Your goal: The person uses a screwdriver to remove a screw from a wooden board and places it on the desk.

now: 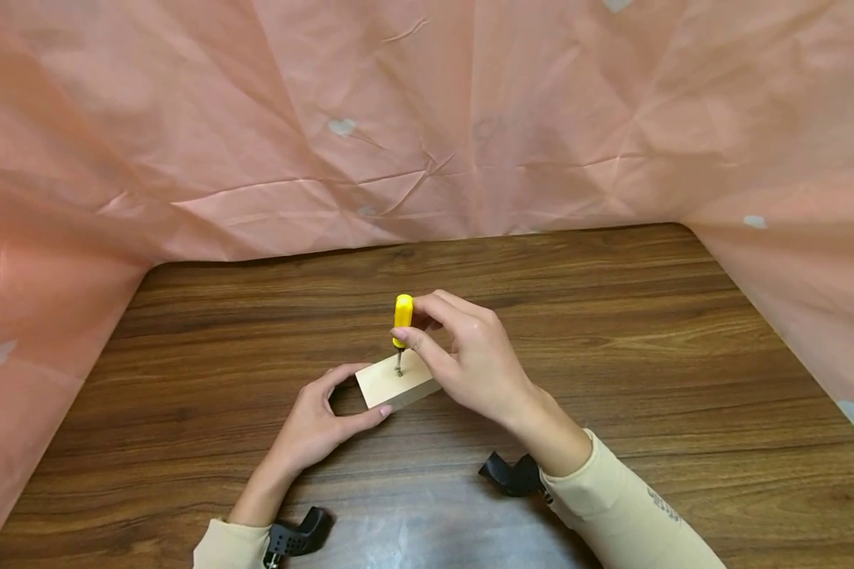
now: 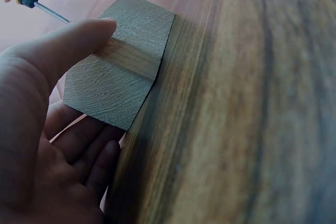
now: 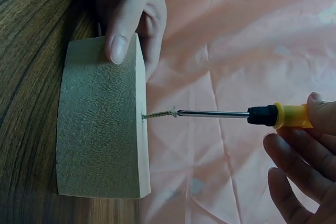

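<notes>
A pale wooden block (image 1: 386, 384) lies on the table, and my left hand (image 1: 315, 417) grips its left end between thumb and fingers. In the right wrist view a screw (image 3: 159, 114) stands out of the block's top face, its point in the wood and most of its thread showing. My right hand (image 1: 478, 359) holds a small yellow-handled screwdriver (image 1: 403, 310) upright, thumb and fingers around the handle. The screwdriver's tip meets the screw head. The left wrist view shows the left thumb (image 2: 86, 35) lying along the block's side.
The brown wood-grain table (image 1: 612, 316) extends around both hands. A pink cloth (image 1: 413, 118) with pale spots hangs along its back and sides. Black wrist mounts (image 1: 295, 533) sit by both beige sleeves (image 1: 626, 506).
</notes>
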Available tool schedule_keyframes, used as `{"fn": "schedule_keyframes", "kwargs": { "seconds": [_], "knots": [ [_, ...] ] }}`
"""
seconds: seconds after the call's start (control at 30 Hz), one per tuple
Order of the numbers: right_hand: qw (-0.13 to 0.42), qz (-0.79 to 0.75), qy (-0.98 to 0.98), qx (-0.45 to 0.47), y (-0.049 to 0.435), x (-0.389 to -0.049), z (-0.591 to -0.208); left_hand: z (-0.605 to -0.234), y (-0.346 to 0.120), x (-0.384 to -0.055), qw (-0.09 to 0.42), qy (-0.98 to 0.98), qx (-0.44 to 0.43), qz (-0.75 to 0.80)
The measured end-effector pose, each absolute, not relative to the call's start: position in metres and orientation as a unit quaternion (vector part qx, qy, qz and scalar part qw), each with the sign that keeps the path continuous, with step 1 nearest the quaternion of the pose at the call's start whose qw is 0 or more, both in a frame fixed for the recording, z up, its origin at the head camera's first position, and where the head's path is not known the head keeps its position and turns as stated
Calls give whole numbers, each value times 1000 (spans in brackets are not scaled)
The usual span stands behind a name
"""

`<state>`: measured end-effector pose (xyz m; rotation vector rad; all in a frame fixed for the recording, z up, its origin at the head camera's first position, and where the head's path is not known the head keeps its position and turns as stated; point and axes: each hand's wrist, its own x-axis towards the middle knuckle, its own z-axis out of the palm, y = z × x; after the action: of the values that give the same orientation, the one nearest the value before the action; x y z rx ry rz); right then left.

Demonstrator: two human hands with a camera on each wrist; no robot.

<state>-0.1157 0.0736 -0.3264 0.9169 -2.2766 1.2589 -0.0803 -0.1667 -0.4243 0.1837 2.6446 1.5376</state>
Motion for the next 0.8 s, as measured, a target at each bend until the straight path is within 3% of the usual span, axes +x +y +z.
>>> {"fn": "schedule_keyframes", "kwargs": {
  "seconds": [0.3,0.53,0.8],
  "knots": [
    [209,414,-817,341,73,-113,-326,-424,-163,-83,37,861,64,503],
    [269,366,-824,338,69,-112,-326,-424,-159,-83,37,863,71,498],
    [235,370,-828,349,68,-111,-324,-427,-157,-82,32,861,78,502]
  ]
}}
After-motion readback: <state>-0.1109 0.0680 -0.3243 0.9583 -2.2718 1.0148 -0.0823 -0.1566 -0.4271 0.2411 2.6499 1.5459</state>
